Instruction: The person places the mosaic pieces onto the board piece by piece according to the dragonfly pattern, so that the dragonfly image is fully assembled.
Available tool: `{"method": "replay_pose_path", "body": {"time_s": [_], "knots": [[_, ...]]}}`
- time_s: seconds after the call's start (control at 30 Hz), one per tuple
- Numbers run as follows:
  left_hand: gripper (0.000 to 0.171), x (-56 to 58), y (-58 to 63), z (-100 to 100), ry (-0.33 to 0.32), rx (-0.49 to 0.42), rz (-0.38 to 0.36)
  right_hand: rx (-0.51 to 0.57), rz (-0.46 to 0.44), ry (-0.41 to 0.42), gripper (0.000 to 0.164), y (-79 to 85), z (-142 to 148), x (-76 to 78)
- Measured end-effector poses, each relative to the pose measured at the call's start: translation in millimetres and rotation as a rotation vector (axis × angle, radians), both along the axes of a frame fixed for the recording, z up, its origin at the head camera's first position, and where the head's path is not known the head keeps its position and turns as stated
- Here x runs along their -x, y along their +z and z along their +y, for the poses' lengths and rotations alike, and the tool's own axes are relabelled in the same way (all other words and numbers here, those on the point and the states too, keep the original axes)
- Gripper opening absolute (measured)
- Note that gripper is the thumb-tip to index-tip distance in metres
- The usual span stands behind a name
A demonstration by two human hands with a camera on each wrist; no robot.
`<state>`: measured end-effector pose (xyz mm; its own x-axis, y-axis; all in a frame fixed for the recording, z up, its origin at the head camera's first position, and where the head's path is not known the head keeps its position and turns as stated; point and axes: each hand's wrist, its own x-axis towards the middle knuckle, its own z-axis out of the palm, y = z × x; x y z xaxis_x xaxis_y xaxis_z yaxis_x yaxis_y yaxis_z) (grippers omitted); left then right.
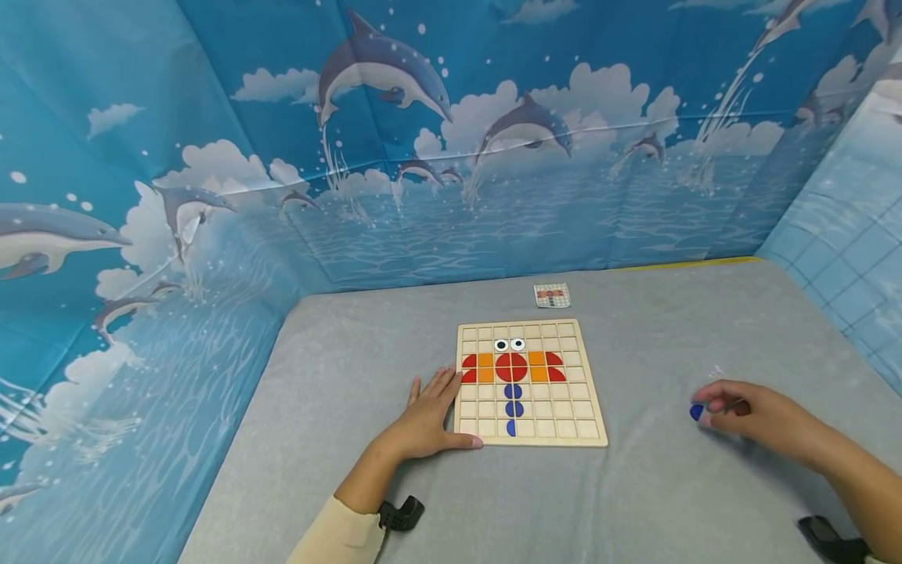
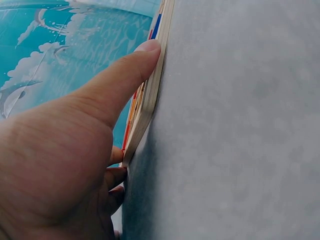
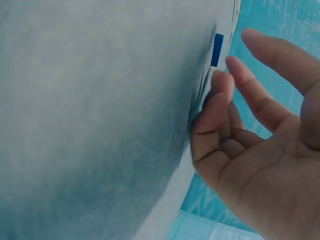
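Observation:
A square wooden grid board [image 1: 557,407] lies on the grey cloth. On it a figure is laid out with two round eye pieces [image 1: 501,345], red quarter-circle pieces [image 1: 504,374], orange squares [image 1: 485,367] and a column of blue rounded pieces [image 1: 510,428]. My left hand [image 1: 426,419] rests at the board's near left corner, thumb along the front edge and fingers spread against the left side. Off to the right, my right hand [image 1: 750,415] is at a loose blue piece [image 1: 696,411]. In the right wrist view the thumb and forefinger stand apart beside this blue piece [image 3: 217,50].
A small picture card [image 1: 552,295] with a similar figure lies behind the board. Grey cloth [image 1: 352,360] covers the table, and a dolphin-print curtain [image 1: 493,219] rises along its back and left. Each wrist wears a black strap device [image 1: 402,515].

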<state>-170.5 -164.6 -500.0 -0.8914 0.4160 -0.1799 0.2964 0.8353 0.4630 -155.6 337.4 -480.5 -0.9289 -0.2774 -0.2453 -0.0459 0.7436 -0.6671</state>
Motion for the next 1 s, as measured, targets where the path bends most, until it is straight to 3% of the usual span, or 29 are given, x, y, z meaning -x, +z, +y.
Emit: {"method": "replay_pose_path", "body": {"time_s": [0.27,0.53,0.77,1.0], "knots": [[0.118,-0.3,-0.3,1,0.003,-0.001,-0.003,-0.011,0.057,0.014,0.036,-6.5,-1,-0.3],[0.118,-0.6,0.0,1,0.005,0.006,-0.009,-0.071,0.125,0.016,0.024,-12.4,-4,1.9],[0.118,-0.3,-0.2,0,0.003,0.009,-0.007,-0.060,0.169,0.017,0.013,-15.6,-4,-1.7],[0.118,-0.9,-0.7,0,0.004,0.002,-0.002,-0.126,0.102,-0.033,0.007,-10.8,-4,1.6]]}}
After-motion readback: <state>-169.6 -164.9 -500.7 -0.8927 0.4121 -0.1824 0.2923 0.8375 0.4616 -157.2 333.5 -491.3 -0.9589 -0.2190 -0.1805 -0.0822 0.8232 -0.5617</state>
